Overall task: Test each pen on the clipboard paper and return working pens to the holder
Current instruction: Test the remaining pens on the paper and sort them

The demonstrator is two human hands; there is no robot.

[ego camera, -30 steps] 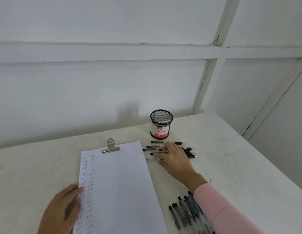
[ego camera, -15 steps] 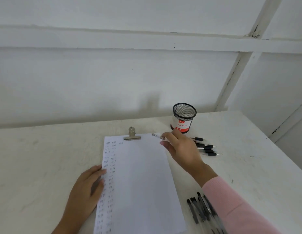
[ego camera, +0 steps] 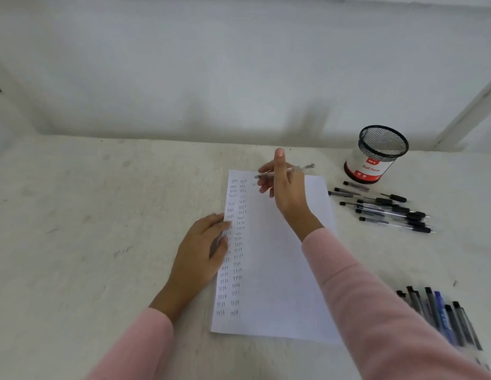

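Observation:
My right hand (ego camera: 285, 187) holds a clear pen (ego camera: 301, 168) above the top of the white clipboard paper (ego camera: 277, 270), the pen's tip pointing left near the written columns. The clip is hidden behind that hand. Flat on the paper's left edge rests my left hand (ego camera: 203, 250), fingers straight over the scribbled marks. The black mesh pen holder (ego camera: 375, 154), with a red and white label, stands at the back right and looks empty.
Several black-capped pens (ego camera: 386, 209) lie in a loose row to the right of the paper, below the holder. Another bunch of pens (ego camera: 441, 316) lies at the front right by my right sleeve. A white wall runs close behind the white table (ego camera: 88, 215).
My right hand picked a pen from the row by the holder and carried it left over the top of the paper. The camera view swung left and down. My left hand stayed on the paper.

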